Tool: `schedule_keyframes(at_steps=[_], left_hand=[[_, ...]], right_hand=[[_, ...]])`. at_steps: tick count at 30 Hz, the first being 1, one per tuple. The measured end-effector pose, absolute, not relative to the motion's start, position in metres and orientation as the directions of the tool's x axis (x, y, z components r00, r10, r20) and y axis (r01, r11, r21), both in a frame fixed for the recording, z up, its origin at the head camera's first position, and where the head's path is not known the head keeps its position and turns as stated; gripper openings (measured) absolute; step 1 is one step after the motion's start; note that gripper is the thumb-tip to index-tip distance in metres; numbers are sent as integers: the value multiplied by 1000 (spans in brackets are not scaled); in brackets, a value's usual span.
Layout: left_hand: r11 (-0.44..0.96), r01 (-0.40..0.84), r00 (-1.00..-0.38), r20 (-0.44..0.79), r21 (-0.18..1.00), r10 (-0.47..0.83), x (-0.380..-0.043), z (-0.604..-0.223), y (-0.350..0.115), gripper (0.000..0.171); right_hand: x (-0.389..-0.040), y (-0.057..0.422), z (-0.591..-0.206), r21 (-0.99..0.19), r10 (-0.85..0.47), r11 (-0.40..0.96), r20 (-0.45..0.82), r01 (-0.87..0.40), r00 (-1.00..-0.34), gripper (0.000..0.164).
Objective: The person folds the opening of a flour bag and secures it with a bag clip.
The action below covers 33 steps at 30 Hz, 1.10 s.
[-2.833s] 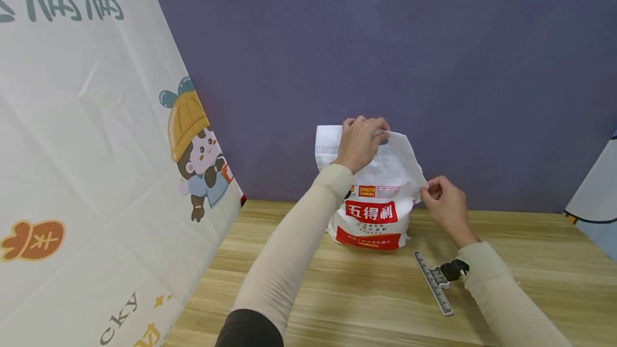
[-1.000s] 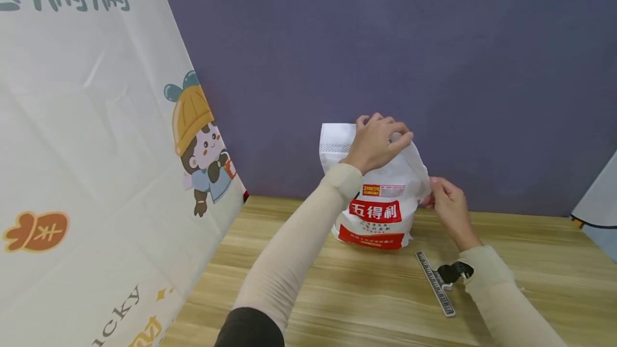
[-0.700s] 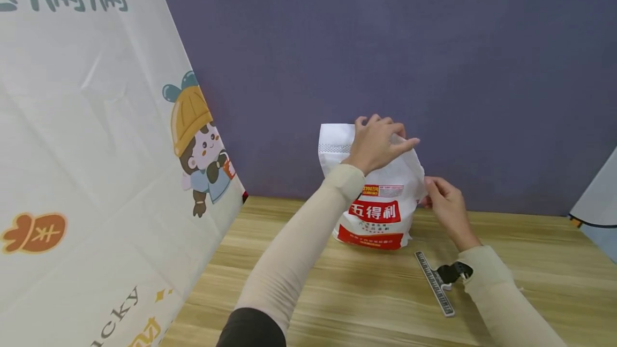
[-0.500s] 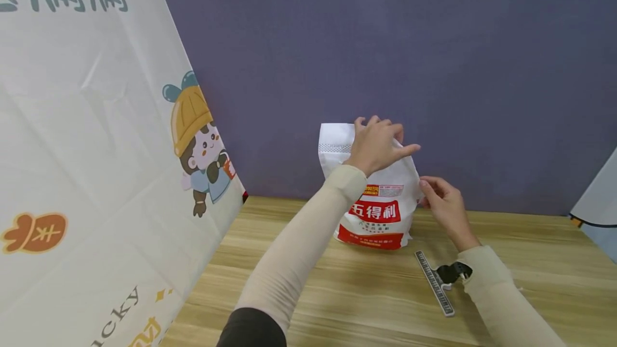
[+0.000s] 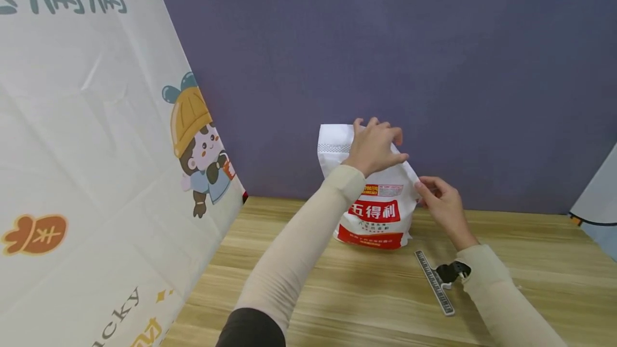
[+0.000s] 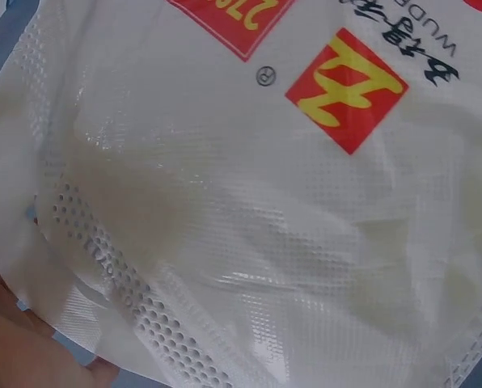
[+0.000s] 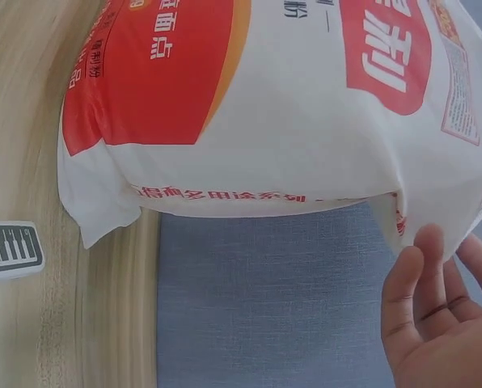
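Observation:
A white flour bag (image 5: 376, 226) with red printed panels stands upright at the back of the table. My left hand (image 5: 373, 148) lies across its top edge, fingers curled over and behind it, thumb stretched to the right along a slanting edge. At the bag's right side, my right hand (image 5: 443, 205) pinches the edge between thumb and fingers. The right wrist view shows this hand (image 7: 447, 323) at a gathered corner of the bag. In the left wrist view the bag's perforated band (image 6: 172, 335) fills much of the lower left, with part of my left hand (image 6: 31, 347) below it.
A grey bar-shaped clip (image 5: 436, 285) with ruler-like markings lies on the wooden table (image 5: 366, 293), close to my right wrist. A dark blue-grey backdrop (image 5: 385, 42) rises behind the bag. On the left stands a white printed sheet (image 5: 96, 149).
The bag's upper right corner has gone from standing up to a folded, slanting edge. My left hand has shifted right along the top, its thumb lately lowering; my right hand has edged slightly left.

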<state>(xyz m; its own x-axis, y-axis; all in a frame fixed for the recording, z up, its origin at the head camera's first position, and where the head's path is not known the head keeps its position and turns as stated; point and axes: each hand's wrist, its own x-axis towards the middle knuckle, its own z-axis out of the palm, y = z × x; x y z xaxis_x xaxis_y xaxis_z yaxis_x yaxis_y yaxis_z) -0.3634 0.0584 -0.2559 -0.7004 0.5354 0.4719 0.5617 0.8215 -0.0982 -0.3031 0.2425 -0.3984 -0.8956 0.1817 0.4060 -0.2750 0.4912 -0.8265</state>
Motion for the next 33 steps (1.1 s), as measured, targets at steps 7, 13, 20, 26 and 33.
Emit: schedule_keyframes(at_steps=[7, 13, 20, 26, 33], left_hand=[[822, 551, -707, 443, -143, 551, -365, -258, 56, 38], [822, 544, -710, 430, -169, 558, -366, -258, 56, 39], [821, 534, -713, 416, -201, 565, -366, -256, 58, 38], [815, 525, -701, 417, -246, 578, -366, -256, 58, 37], [802, 522, -681, 424, -290, 597, -368, -256, 57, 38]], right_hand=[[-306, 243, -398, -785, 174, 549, 443, -287, -879, 44], [-310, 245, -392, -737, 148, 610, 467, -291, -872, 44], [-316, 243, -381, -698, 102, 642, 488, -317, -867, 47], [-321, 239, -371, -693, 70, 635, 491, -341, -868, 48], [-326, 236, -363, -694, 35, 627, 479, -354, -877, 48]])
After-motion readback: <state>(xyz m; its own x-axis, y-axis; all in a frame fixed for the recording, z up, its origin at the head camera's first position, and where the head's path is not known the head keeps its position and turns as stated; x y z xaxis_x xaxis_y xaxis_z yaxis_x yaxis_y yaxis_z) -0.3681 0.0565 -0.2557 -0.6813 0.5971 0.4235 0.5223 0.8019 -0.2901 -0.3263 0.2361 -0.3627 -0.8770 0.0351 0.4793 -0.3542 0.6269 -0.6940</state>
